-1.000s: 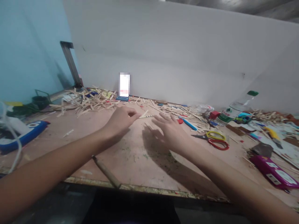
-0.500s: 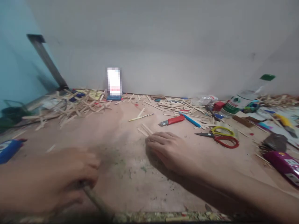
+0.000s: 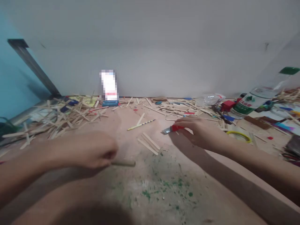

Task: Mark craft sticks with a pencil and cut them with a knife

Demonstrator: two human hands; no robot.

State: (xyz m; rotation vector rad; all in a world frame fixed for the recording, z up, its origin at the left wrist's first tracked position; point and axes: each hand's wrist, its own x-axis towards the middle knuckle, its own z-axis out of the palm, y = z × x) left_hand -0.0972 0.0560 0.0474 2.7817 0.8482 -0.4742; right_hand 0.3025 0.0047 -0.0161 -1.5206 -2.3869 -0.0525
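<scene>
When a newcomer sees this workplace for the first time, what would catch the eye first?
Probably the glowing white screen, standing before the grey wall, left of centre. Next, perhaps, the left hand, gripping a brown rod in the left foreground, and the right hand, over the red-handled cutter, right of centre.

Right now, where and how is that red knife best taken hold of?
Probably by its red handle, from the person's right and a little above, because the metal blade sticks out the other way, toward the left. The right hand is at the handle from that side, its fingers clear of the blade and hiding much of the handle.
</scene>
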